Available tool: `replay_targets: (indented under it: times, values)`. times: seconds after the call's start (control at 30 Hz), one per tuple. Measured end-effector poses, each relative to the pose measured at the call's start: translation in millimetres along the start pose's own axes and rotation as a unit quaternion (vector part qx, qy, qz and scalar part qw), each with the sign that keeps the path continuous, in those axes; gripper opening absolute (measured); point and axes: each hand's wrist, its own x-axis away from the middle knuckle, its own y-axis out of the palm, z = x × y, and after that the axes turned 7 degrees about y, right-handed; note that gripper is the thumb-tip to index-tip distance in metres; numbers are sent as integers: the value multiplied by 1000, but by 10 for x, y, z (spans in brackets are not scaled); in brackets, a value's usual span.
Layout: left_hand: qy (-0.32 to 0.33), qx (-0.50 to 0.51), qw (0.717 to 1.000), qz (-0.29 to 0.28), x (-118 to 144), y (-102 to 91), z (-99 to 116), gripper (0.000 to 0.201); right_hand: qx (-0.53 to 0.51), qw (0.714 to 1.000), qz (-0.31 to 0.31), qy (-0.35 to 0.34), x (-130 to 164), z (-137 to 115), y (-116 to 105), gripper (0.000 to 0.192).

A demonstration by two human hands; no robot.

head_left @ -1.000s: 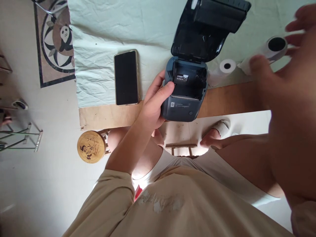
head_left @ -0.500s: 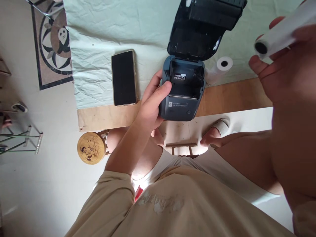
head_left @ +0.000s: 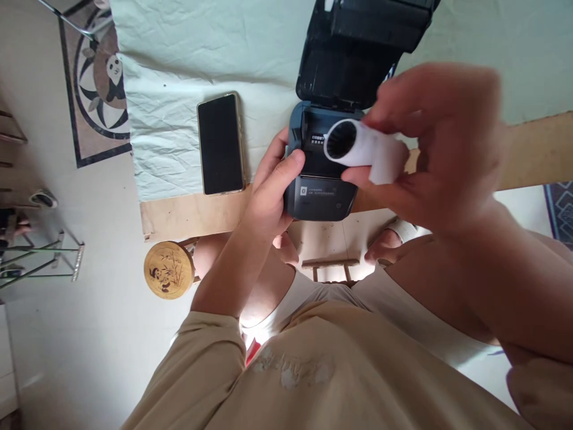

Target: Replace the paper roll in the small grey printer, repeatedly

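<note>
1. Gripping the left side of the small dark label printer (head_left: 320,194) with the left hand (head_left: 273,191), thumb lying over its near-left top edge, fingers wrapped round the far side; closed firmly on the casing.
2. Pinching a white paper roll (head_left: 364,152) in the right hand (head_left: 441,146), thumb underneath and fingers curled over the top; clamped on the roll, held in the air.
3. Hovering the roll just above the printer's open paper bay (head_left: 313,143), slightly to its right; long axis running left to right, hollow core end facing left toward the bay.
4. Standing open, the printer lid (head_left: 353,54) tilting back toward the far side, leaving the bay uncovered.
5. Being nearer the bay from the right, the right hand arching down over it with the wrist raised; the left forearm reaching up from the near side to steady the body.
6. Sitting at the near edge of the table (head_left: 179,212), partly on a pale green cloth (head_left: 201,54).
7. Lying flat to the left, a smartphone (head_left: 221,143), screen dark, well apart from both hands.
</note>
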Motion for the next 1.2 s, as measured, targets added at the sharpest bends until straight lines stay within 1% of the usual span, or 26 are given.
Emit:
replay_targets:
  times: [0.1, 0.13, 0.2, 0.27, 0.3, 0.37, 0.4, 0.43, 0.5, 0.57, 0.67, 0.73, 0.83, 0.93, 1.0, 1.1, 1.2]
  values:
    - [3, 5, 1000, 11, -3, 7, 2, 26, 103, 990, 58, -75, -64, -96, 102, 23]
    - [4, 10, 1000, 8, -2, 7, 5, 25, 135, 985, 68, -85, -77, -100, 129, 19]
    - [3, 25, 1000, 0, 1, 8, 16, 26, 167, 982, 53, -78, -93, -92, 176, 19]
    - [-9, 34, 999, 2, 10, 13, 31, 23, 171, 983, 28, -62, -101, -85, 217, 17]
    - [-15, 37, 999, 9, 16, 19, 40, 22, 164, 984, 32, -64, -102, -84, 234, 14]
    - [-21, 40, 999, 21, 28, 35, 55, 22, 142, 984, 67, -89, -99, -85, 259, 4]
    - [-17, 39, 999, 19, 33, 43, 60, 22, 131, 983, 84, -101, -95, -86, 265, 4]
    - [-14, 37, 999, 18, 37, 50, 63, 22, 126, 981, 98, -107, -88, -87, 267, 9]
    - [-11, 30, 999, 19, 42, 59, 64, 20, 128, 980, 114, -103, -68, -95, 263, 13]
    - [-6, 23, 1000, 18, 41, 59, 58, 18, 129, 979, 121, -106, -38, -118, 262, 10]
    - [15, 10, 1000, -5, 36, 49, 43, 24, 99, 974, 144, -141, 16, -177, 289, 8]
    - [30, 2, 999, -21, 32, 38, 34, 28, 89, 973, 138, -159, 50, -210, 311, 9]
    - [36, -2, 999, -15, 30, 25, 29, 25, 92, 976, 85, -179, 78, -220, 305, 8]
    - [24, 5, 1000, -12, 32, 20, 36, 22, 54, 981, 46, -180, 70, -193, 242, 10]
    - [18, 6, 1000, -8, 33, 24, 44, 25, 46, 984, 45, -166, 55, -169, 192, 7]
    - [-3, -2, 1000, 8, 34, 36, 52, 37, 80, 984, 59, -145, 45, -132, 145, 2]
    - [-18, -7, 1000, 17, 31, 42, 49, 48, 103, 985, 48, -132, 52, -92, 135, 12]
